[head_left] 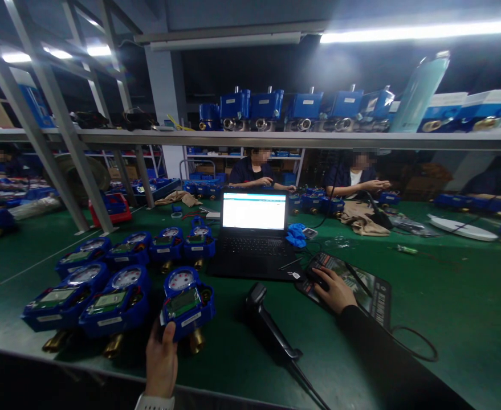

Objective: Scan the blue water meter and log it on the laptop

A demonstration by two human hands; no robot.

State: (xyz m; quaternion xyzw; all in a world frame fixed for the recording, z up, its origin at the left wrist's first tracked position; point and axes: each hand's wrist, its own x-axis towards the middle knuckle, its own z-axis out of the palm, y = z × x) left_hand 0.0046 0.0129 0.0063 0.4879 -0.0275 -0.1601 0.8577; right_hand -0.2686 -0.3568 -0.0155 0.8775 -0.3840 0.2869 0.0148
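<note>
Pinching the blue-cased, round-dialled meter [190,304] by its left edge near the green tabletop's [228,336] front, the left hand [162,356] should keep it steady; the right hand's [336,290] fingers curve over the black mouse [312,274].

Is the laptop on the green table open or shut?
Open: the laptop has its lit screen standing up behind its uncovered keyboard.

A black pistol-shaped scanner [271,329] is blocking my right hand [333,289] leftward; farther right, flat green desk [459,307] is lying bare.
</note>
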